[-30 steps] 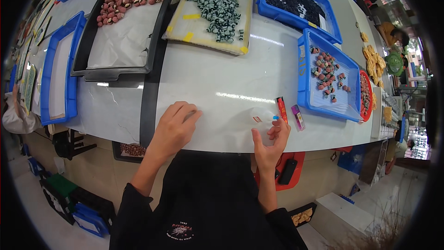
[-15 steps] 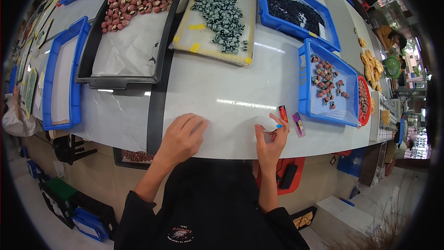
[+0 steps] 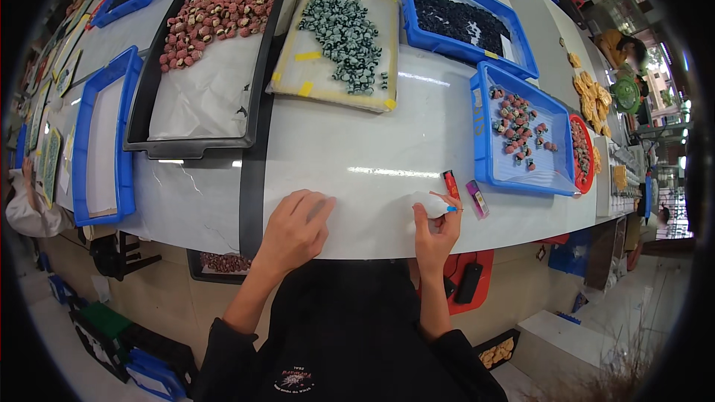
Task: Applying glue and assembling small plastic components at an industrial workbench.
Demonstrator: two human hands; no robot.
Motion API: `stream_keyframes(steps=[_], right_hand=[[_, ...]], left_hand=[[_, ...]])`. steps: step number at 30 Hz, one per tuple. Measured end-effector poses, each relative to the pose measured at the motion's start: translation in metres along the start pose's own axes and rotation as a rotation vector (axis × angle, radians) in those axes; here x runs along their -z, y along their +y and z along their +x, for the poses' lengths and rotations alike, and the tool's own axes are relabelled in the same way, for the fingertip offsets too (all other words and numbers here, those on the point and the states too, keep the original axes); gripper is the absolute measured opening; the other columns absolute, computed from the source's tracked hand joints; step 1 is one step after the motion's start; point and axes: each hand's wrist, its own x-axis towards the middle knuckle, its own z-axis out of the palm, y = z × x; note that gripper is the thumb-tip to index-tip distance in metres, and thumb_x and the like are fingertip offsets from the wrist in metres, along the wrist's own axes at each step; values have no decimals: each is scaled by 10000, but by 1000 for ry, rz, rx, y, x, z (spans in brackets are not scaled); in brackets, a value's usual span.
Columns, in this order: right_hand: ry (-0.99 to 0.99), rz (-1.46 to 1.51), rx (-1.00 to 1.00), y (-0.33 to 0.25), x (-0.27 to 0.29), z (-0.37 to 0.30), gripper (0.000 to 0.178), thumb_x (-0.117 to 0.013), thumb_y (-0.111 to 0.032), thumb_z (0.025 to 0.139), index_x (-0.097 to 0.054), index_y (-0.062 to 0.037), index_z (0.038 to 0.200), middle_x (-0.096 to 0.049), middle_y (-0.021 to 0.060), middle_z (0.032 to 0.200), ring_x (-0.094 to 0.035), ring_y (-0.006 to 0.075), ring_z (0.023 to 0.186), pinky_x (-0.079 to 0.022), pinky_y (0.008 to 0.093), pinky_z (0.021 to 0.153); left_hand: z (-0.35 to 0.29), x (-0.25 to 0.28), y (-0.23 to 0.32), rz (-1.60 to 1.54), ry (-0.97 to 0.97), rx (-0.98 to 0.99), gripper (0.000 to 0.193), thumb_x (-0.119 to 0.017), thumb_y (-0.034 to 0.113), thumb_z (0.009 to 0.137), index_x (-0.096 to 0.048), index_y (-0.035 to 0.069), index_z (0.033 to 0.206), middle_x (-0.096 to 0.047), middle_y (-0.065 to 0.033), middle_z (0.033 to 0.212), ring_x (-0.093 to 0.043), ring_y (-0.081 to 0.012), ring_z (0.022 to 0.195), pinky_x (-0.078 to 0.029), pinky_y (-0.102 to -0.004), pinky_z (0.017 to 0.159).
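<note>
My left hand (image 3: 294, 229) rests on the light tabletop near its front edge, fingers loosely bent and slightly apart, with nothing visible in it. To its right, my right hand (image 3: 438, 242) grips a small white squeeze bottle (image 3: 427, 201) with a blue tip, between thumb and fingers just above the table. Part of the bottle is hidden by my fingers. Beside that hand lie a red tube (image 3: 451, 184) and a purple-and-white tube (image 3: 477, 199). Further right, a blue tray (image 3: 481, 126) contains several small figures with pinkish-red heads and dark green bodies.
A black tray (image 3: 179, 147) of pinkish-red round pieces stands at the far left. Next to it, a board (image 3: 335, 102) bears green-and-white pieces. Another blue tray (image 3: 465, 48) at the back has dark pieces. A paper-lined blue tray (image 3: 128, 141) is on the left.
The view has shifted slightly, so the trays sit a little differently in the picture. My right fingers have closed in somewhat around the bottle. My left hand has barely moved.
</note>
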Motion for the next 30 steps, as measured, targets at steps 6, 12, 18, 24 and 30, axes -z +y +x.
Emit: stream_keyframes(steps=[6, 12, 18, 24, 30], right_hand=[[9, 28, 28, 7, 1, -1, 288, -737, -108, 758, -638, -41, 1021, -509, 56, 982, -497, 160, 830, -369, 262, 634], [-70, -4, 10, 2, 7, -2, 240, -675, -22, 816, -571, 30, 1026, -480, 63, 1077, -528, 139, 921, -440, 261, 787], [-46, -22, 31, 1, 10, -1, 244, -697, -58, 801, -596, 6, 1014, -492, 51, 1046, -509, 127, 873, -408, 239, 720], [-15, 2, 43, 2, 8, 0, 268, -727, -89, 769, -621, -20, 1005, -508, 54, 997, -506, 144, 836, -387, 249, 653], [16, 66, 49, 7, 7, 0, 292, -744, -97, 742, -635, -32, 1004, -517, 68, 966, -525, 177, 832, -397, 270, 629]], left_hand=[[2, 2, 2, 2, 0, -22, 328, -624, -1, 628, -656, 0, 955, -590, -113, 966, -570, -293, 933, -490, -389, 796], [0, 2, 4, 24, 9, -37, 323, -619, -13, 615, -674, 28, 930, -598, -91, 936, -581, -282, 911, -487, -380, 755], [4, -2, 8, 49, -5, -17, 334, -617, -26, 635, -665, 32, 961, -591, -87, 929, -572, -282, 912, -474, -379, 771], [3, -7, 7, 101, -4, -27, 313, -627, -19, 663, -659, 20, 972, -577, -99, 936, -562, -292, 912, -470, -394, 789], [8, -2, 11, 119, 13, 3, 285, -640, -10, 708, -648, 7, 992, -578, -111, 941, -563, -296, 906, -480, -385, 779]])
